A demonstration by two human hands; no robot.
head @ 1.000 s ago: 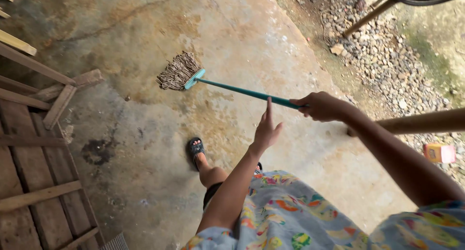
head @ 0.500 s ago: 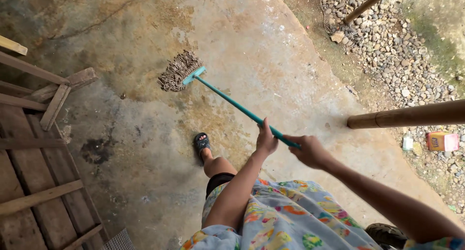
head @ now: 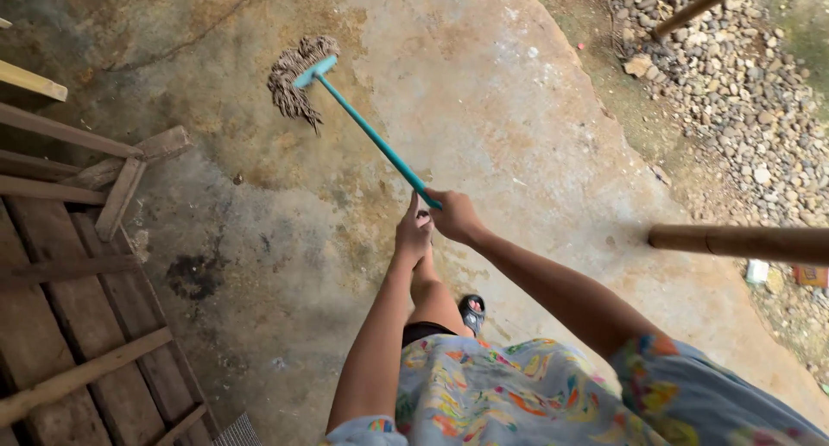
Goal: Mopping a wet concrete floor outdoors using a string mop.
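The mop (head: 298,82) now reaches farther across the concrete floor (head: 484,92) than a moment ago, its stringy head pushed away from the person and both hands drawn together. The left hand (head: 413,235) and right hand (head: 454,215) both clench the one teal handle, touching. One wooden pole (head: 738,242) juts in at right.

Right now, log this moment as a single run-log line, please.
left hand: gripping mop handle | right hand: gripping same handle | mop head: on stained concrete floor | wooden pallet: at left
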